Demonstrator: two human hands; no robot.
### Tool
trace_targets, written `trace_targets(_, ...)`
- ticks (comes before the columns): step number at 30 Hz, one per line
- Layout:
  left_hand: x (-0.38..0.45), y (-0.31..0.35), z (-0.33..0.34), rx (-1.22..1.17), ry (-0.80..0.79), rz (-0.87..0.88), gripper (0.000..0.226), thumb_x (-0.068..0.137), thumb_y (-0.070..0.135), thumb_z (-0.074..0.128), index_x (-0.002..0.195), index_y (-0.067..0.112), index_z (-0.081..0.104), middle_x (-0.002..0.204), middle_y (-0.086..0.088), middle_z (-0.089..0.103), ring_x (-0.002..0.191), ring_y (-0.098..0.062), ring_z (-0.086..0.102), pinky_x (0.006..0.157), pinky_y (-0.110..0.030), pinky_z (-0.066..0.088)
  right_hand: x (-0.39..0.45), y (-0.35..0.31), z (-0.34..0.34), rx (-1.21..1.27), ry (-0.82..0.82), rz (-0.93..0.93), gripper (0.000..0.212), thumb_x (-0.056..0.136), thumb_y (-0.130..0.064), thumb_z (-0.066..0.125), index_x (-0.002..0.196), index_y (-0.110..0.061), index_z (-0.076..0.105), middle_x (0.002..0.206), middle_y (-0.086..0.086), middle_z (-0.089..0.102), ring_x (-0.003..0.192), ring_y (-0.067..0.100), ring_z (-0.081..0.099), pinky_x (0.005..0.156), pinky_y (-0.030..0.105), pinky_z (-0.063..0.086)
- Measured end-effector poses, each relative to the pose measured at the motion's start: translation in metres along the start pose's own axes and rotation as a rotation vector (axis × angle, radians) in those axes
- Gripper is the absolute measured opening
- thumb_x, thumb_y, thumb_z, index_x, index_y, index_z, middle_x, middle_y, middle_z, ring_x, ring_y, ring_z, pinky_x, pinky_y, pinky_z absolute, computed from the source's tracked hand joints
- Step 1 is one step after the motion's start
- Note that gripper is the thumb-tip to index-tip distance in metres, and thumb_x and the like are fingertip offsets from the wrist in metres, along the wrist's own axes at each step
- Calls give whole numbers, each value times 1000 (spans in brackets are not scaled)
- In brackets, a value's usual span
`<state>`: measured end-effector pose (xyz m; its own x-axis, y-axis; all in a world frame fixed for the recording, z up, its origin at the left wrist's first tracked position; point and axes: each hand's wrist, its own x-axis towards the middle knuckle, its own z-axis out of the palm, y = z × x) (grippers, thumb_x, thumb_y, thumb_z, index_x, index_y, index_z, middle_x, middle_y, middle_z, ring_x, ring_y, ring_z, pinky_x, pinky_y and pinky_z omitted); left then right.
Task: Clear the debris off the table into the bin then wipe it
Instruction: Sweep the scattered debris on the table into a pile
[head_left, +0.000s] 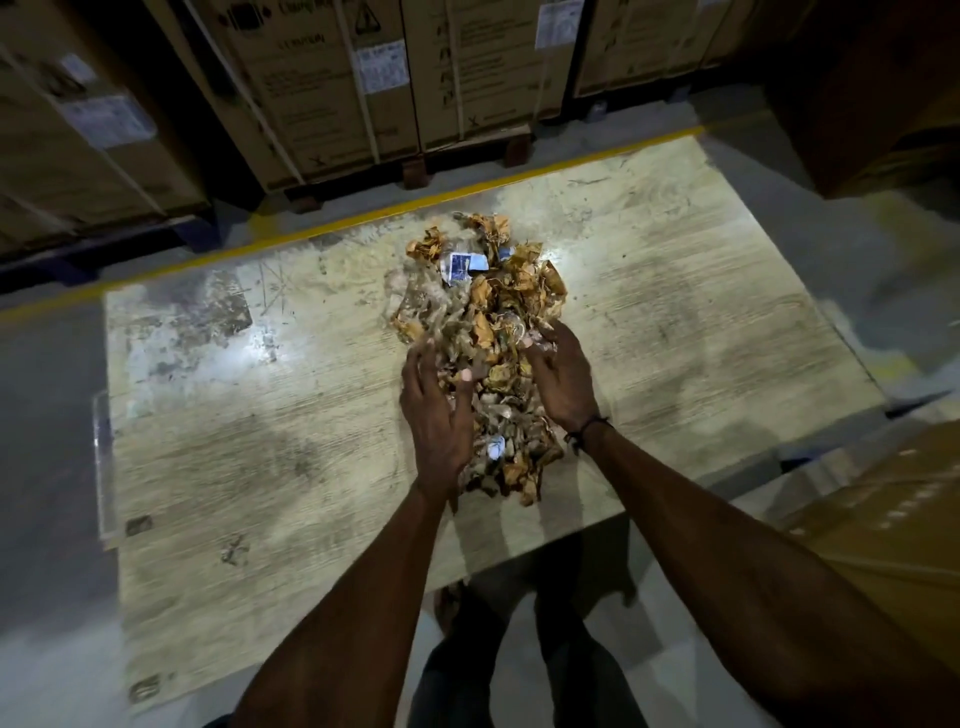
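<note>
A heap of debris (493, 312), crumpled brown paper, clear plastic scraps and a blue-white wrapper, lies in a long pile down the middle of the pale, stained wooden table (234, 415). My left hand (436, 410) presses against the pile's left side with fingers spread and nearly straight. My right hand (563, 374) cups the pile's right side, fingers bent lightly into the scraps; a dark band circles that wrist. The near end of the pile sits between my two hands. No bin is in view.
Tall strapped cardboard boxes (332, 88) on pallets stand behind the table, past a yellow floor line (311, 234). A brown carton (893, 525) sits at the right. A clear plastic piece (101, 457) hangs at the table's left edge. My legs show below the near edge.
</note>
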<state>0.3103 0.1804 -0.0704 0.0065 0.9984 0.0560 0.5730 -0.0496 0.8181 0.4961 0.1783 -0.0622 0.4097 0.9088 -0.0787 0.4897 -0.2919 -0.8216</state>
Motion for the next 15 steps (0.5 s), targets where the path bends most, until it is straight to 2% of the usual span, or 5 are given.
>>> trace_targets(4,-23,2,-17,15,-37,-31,73,105,68,29,165,26,23,174,-3,15,160,-27,15,126,-60,22,-19,3,-24,14,19,10,63,105,-44,56,155,-12,38,157,10,45,141,27,46,110,31,39)
trace_targets(8,-59,-3,-14,40,-5,-68,69,108,58,33,166,21,23,175,-3,11,162,-26,10,126,-60,20,-55,23,-25,16,52,55,78,100,-56,52,161,-14,28,167,9,31,153,26,31,122,48,35)
trace_targets(10,-77,-6,-1,63,6,-128,69,107,56,33,167,23,21,176,-2,7,163,-22,4,128,-58,15,-72,34,-13,2,58,59,85,98,-66,47,163,-17,23,170,7,23,157,23,23,124,52,32)
trace_targets(12,-89,-9,17,113,3,-184,70,106,55,34,168,26,17,177,-1,3,163,-21,1,130,-55,11,-84,41,3,-25,87,21,89,98,-73,40,164,-16,20,173,7,15,160,22,14,128,46,23)
trace_targets(15,-87,-5,44,229,38,-206,72,106,58,33,168,26,16,176,-7,5,163,-24,3,130,-52,7,-89,39,28,-69,145,-28,89,102,-68,36,164,-7,17,173,11,10,161,21,6,130,39,15)
